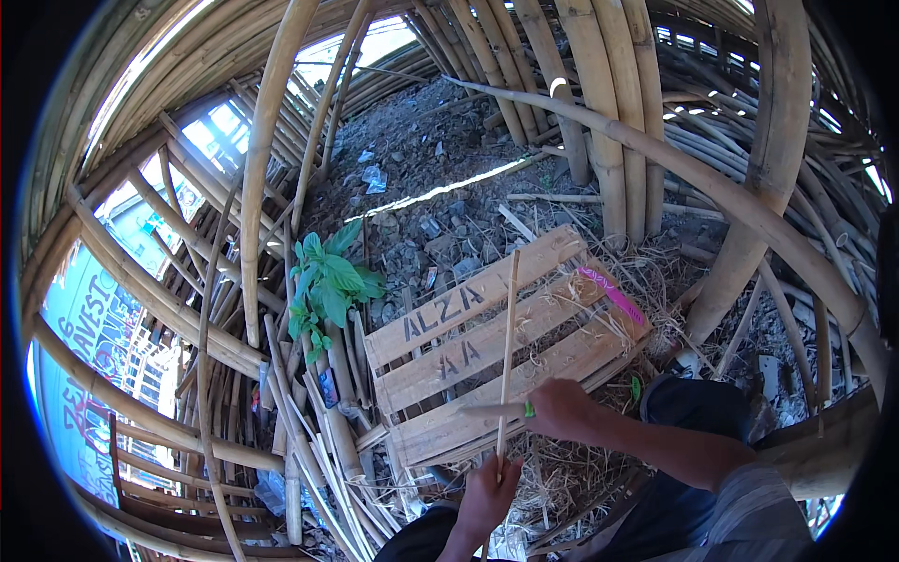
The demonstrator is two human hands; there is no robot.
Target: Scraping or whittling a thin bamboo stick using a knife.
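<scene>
My left hand [489,498] is closed around the lower part of a thin bamboo strip [511,328], which stands up slanting in front of a wooden slatted crate [468,379]. Gripped in my right hand [564,412] is a knife [489,410] with a green handle. Its blade points left and crosses the strip a little above my left fist, appearing to touch it. Pale shavings [552,361] lie on the crate's slats. On the crate's right end is a bright pink strip [613,292] of a kind I cannot make out.
Left of the crate grows a leafy green plant [328,281], with split bamboo strips [323,478] lying below it. A long bamboo pole [655,150] slants across the right side. Thick upright bamboo posts [613,122] stand behind the crate, near stony soil [412,159]. Dry shavings cover the ground by my legs.
</scene>
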